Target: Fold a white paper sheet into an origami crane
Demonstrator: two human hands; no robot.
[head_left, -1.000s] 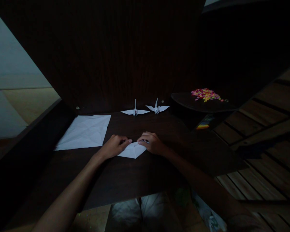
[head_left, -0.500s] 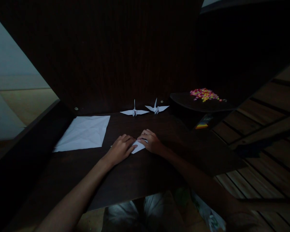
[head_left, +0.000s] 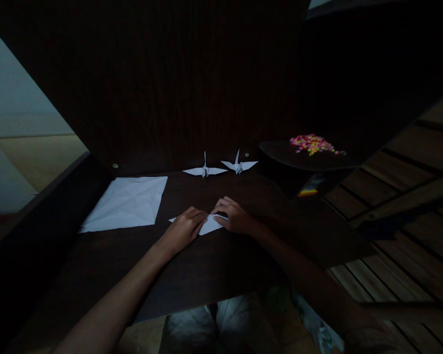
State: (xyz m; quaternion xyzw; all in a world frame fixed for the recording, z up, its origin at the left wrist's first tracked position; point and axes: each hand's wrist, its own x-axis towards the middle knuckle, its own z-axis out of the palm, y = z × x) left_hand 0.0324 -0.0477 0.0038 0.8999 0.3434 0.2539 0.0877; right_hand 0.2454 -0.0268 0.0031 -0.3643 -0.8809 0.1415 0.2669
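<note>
A small folded white paper point(head_left: 209, 225) lies on the dark desk under both hands, its thin pointed tip showing left of my left hand. My left hand point(head_left: 186, 227) presses over its left part, fingers closed together and thumb near the middle. With thumb and curled fingers, my right hand point(head_left: 232, 215) grips the right end. My fingers hide part of the folds. Behind the hands stand two white paper cranes, a left crane point(head_left: 205, 171) and a right crane point(head_left: 238, 166), wings spread.
A creased white paper sheet point(head_left: 127, 204) lies flat at the left, by the desk's raised side board point(head_left: 40, 201). On a rounded shelf point(head_left: 280, 155) at the right sits a pile of small colourful pieces point(head_left: 313, 143). A tall dark panel point(head_left: 188, 88) closes the back.
My left fingers and thumb have shifted slightly on the folded paper, so more of its left tip shows. The right thumb has moved a little to the right. The cranes and sheet stay put.
</note>
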